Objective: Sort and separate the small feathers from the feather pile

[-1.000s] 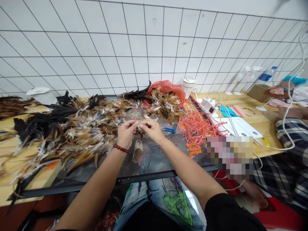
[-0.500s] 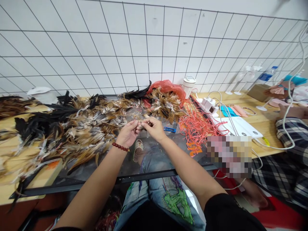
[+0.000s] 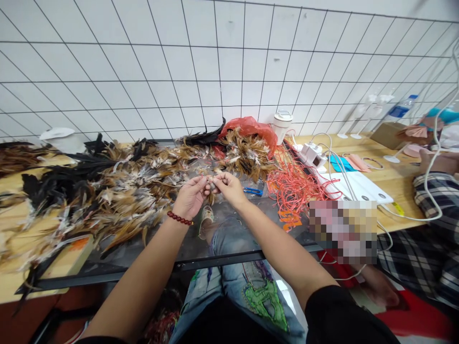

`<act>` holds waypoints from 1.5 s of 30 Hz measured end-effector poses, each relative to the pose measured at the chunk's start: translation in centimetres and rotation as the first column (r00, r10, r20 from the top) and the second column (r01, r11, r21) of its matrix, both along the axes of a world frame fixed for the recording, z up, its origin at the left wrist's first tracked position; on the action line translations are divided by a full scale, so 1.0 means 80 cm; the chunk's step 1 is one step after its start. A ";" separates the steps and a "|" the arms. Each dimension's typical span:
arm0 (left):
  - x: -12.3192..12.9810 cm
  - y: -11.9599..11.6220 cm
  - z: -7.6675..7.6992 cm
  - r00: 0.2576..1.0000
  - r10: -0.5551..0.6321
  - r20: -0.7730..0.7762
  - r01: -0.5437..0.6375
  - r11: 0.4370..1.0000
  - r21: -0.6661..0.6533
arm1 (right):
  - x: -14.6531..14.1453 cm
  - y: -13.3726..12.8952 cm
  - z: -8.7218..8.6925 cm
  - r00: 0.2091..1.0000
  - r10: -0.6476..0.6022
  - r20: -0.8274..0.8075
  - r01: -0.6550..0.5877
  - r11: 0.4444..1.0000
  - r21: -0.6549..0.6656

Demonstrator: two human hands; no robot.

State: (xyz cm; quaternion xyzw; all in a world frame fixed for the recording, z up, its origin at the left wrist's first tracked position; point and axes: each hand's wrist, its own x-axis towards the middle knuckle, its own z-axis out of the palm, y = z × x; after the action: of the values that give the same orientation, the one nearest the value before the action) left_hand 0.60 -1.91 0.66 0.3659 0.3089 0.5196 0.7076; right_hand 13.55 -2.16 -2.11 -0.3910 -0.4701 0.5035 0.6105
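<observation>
Fingers pinched, my left hand [image 3: 193, 193], with a dark red bead bracelet [image 3: 180, 219] at its wrist, meets my right hand [image 3: 228, 188] above the dark glass panel [image 3: 229, 243]. Between the fingertips is a small piece of brown feather [image 3: 211, 197], partly hidden by the fingers. Both hands are closed at it. A large heap of brown, white and black feathers [image 3: 125, 191] lies left of my hands. Behind them, more brown feathers [image 3: 245, 155] rest against a red plastic bag [image 3: 247, 126]. A blue cutter [image 3: 253, 191] lies just right of my right hand.
Tangled red strings [image 3: 296, 188] lie on the right, near a white cup [image 3: 282, 126], a power strip with plugs [image 3: 311, 155] and a white box [image 3: 358, 188]. Cables hang at the right, beside a person's plaid sleeve [image 3: 439, 191]. A wire grid [image 3: 229, 71] stands behind.
My fingers have shifted slightly, and brown feather tips now show below them. The view has tilted a little. Both hands remain together over the panel.
</observation>
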 end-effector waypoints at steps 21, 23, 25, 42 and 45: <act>0.003 -0.001 -0.008 0.976 0.046 -0.213 -0.048 0.999 -0.007 | 0.006 -0.001 -0.003 0.965 -0.179 0.190 0.154 0.978 0.139; 0.005 -0.003 -0.008 0.959 0.062 -0.277 -0.056 0.998 0.029 | 0.007 -0.001 -0.002 0.968 -0.174 0.182 0.148 0.978 0.145; 0.006 -0.005 -0.008 0.947 0.082 -0.311 -0.058 0.995 0.086 | 0.007 -0.001 -0.001 0.971 -0.174 0.165 0.152 0.978 0.141; 0.007 0.001 -0.012 0.889 0.394 -0.233 -0.317 0.897 0.307 | 0.009 -0.005 0.000 0.808 -0.201 0.553 0.055 0.962 0.268; 0.008 0.000 -0.010 0.926 0.300 -0.228 -0.239 0.936 0.260 | 0.012 -0.003 -0.003 0.803 -0.220 0.554 0.048 0.950 0.307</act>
State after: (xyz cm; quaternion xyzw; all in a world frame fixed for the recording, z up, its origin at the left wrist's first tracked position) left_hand 1.28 -1.94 -0.17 0.4642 0.3865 0.5908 0.5350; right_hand 14.51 -2.41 -2.32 -0.4687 -0.6710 0.2437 0.5203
